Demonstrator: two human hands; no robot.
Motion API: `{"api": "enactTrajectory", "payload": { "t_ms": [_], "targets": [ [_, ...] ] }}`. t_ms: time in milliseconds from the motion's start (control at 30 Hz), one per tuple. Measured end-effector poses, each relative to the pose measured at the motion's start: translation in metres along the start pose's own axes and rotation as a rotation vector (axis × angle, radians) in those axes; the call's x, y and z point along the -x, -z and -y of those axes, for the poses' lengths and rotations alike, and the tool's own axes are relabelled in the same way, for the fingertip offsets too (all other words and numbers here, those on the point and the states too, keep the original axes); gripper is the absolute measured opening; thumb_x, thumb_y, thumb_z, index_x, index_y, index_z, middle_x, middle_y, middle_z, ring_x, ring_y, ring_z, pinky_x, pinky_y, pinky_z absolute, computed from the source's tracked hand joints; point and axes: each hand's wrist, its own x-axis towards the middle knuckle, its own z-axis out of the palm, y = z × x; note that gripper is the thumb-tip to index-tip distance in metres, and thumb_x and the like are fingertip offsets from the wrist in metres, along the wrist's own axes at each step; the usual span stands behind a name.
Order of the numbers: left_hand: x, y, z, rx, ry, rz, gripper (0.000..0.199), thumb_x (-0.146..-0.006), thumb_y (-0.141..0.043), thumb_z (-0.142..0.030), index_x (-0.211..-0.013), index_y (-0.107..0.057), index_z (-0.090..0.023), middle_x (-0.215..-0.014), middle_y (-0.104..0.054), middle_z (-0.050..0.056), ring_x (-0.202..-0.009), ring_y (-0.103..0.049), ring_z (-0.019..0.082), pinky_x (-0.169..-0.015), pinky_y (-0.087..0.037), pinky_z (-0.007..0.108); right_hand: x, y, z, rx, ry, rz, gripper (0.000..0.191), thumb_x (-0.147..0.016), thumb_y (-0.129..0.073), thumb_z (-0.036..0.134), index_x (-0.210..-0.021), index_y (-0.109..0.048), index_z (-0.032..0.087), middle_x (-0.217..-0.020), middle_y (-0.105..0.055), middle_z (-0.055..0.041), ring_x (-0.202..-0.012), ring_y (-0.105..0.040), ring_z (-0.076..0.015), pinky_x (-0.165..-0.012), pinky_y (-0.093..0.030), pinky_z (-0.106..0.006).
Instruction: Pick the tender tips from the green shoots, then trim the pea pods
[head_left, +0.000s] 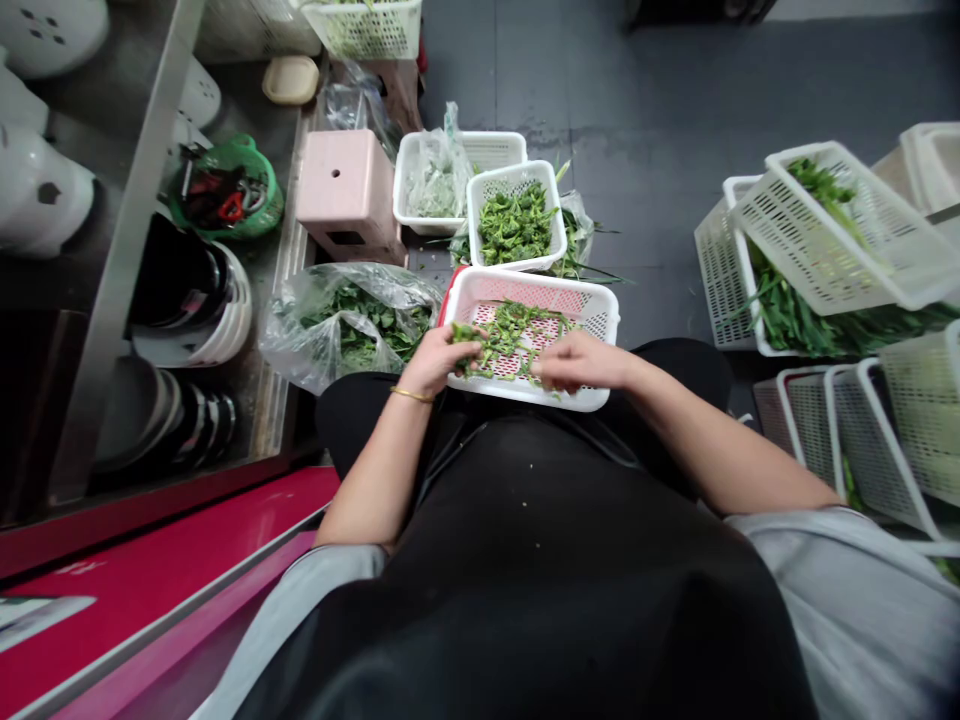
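Dark grey floor tiles (637, 100), parted by thin straight seams, extend from twelve to two o'clock and carry a faint sheen. A shelving unit with a metal upright (127, 245) occupies nine to ten o'clock; its shelf edge (270, 420) appears worn. A pink stool (351, 195), with a round hole in its seat, stands between ten and eleven o'clock. A glossy red panel (187, 540) lies at eight o'clock. At one o'clock, a dark object (690, 10) is cropped. Illumination is diffuse; the shelving's recesses remain in shadow.
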Motion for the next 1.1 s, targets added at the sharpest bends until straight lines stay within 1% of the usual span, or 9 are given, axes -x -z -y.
{"api": "enactTrajectory", "payload": {
  "t_ms": [67,167,233,367,533,667,767,933,1100],
  "targets": [
    [0.002,0.013,0.001,0.282,0.011,0.007,0.035,-0.064,-0.072,-0.028,-0.093,-0.056,-0.016,-0.066,-0.061,0.000,-0.052,-0.055,0.011,-0.041,-0.033,0.017,0.004,-0.001,-0.010,0.319,-0.075,0.053,0.033,-0.083,-0.052,0.041,-0.070,-0.066,0.015,-0.063,-0.061,-0.0060,-0.059,-0.054,-0.0145,-0.056,-0.036,-0.026],
    [0.001,0.020,0.001,0.439,-0.032,-0.011,0.036,-0.059,-0.076,-0.024,-0.084,-0.050,-0.017,-0.064,-0.061,-0.001,-0.051,-0.056,0.010,-0.040,-0.036,0.016,-0.019,-0.016,-0.021,0.677,-0.169,-0.147,0.028,-0.087,-0.045,0.028,-0.099,-0.067,0.017,-0.097,-0.066,-0.0126,-0.080,-0.061,-0.0214,-0.063,-0.039,-0.029],
    [0.000,0.019,-0.001,0.452,-0.035,-0.007,0.035,-0.059,-0.076,-0.021,-0.080,-0.049,-0.017,-0.064,-0.062,-0.001,-0.050,-0.056,0.009,-0.038,-0.035,0.016,-0.045,-0.030,-0.024,0.761,-0.160,-0.170,0.032,-0.088,-0.044,0.027,-0.113,-0.061,0.017,-0.111,-0.062,-0.0151,-0.087,-0.062,-0.0240,-0.067,-0.041,-0.030],
    [0.000,0.015,-0.002,0.408,0.018,-0.050,0.030,-0.059,-0.073,-0.019,-0.083,-0.055,-0.014,-0.068,-0.065,0.001,-0.049,-0.055,0.008,-0.036,-0.031,0.015,-0.074,-0.041,-0.027,0.830,-0.127,-0.085,0.030,-0.088,-0.042,0.023,-0.108,-0.061,0.011,-0.108,-0.063,-0.0186,-0.087,-0.062,-0.0255,-0.068,-0.043,-0.031],
    [-0.003,-0.006,0.012,0.237,0.151,-0.028,0.037,-0.058,-0.076,-0.022,-0.091,-0.064,-0.009,-0.068,-0.066,0.004,-0.047,-0.054,0.008,-0.036,-0.031,0.017,-0.050,-0.020,-0.025,0.427,-0.066,-0.170,0.012,-0.078,-0.056,0.025,-0.081,-0.063,0.015,-0.080,-0.067,-0.0072,-0.073,-0.060,-0.0183,-0.063,-0.041,-0.027],
    [-0.008,-0.027,0.016,0.320,0.068,0.035,0.042,-0.060,-0.078,-0.032,-0.094,-0.065,-0.010,-0.060,-0.061,0.000,-0.048,-0.054,0.009,-0.038,-0.033,0.017,-0.028,-0.017,-0.011,-0.157,-0.014,-0.101,0.022,-0.077,-0.059,0.037,-0.080,-0.059,0.016,-0.065,-0.060,0.0000,-0.052,-0.052,-0.0101,-0.052,-0.038,-0.024],
    [-0.007,-0.028,0.010,0.317,0.018,0.062,0.037,-0.063,-0.077,-0.036,-0.087,-0.065,-0.011,-0.057,-0.059,0.000,-0.047,-0.053,0.008,-0.038,-0.031,0.017,-0.022,-0.014,0.000,-0.278,0.019,-0.068,0.027,-0.078,-0.059,0.042,-0.082,-0.059,0.015,-0.063,-0.057,0.0011,-0.049,-0.050,-0.0091,-0.049,-0.037,-0.024],
    [0.004,-0.021,-0.004,0.150,0.074,0.162,0.034,-0.062,-0.079,-0.034,-0.081,-0.063,-0.010,-0.057,-0.057,-0.001,-0.043,-0.053,0.008,-0.036,-0.029,0.018,-0.016,0.007,0.019,0.139,0.217,-0.253,0.026,-0.086,-0.054,0.037,-0.100,-0.060,0.016,-0.073,-0.060,-0.0016,-0.064,-0.052,-0.0118,-0.060,-0.037,-0.026],
    [0.011,-0.028,-0.007,0.158,0.100,0.271,0.034,-0.065,-0.077,-0.037,-0.081,-0.061,-0.012,-0.059,-0.056,-0.001,-0.041,-0.053,0.008,-0.034,-0.026,0.018,-0.010,0.013,0.039,0.605,0.267,-0.100,0.022,-0.092,-0.041,0.029,-0.089,-0.059,0.016,-0.090,-0.062,-0.0082,-0.075,-0.052,-0.0150,-0.065,-0.035,-0.028]
  ]
}}
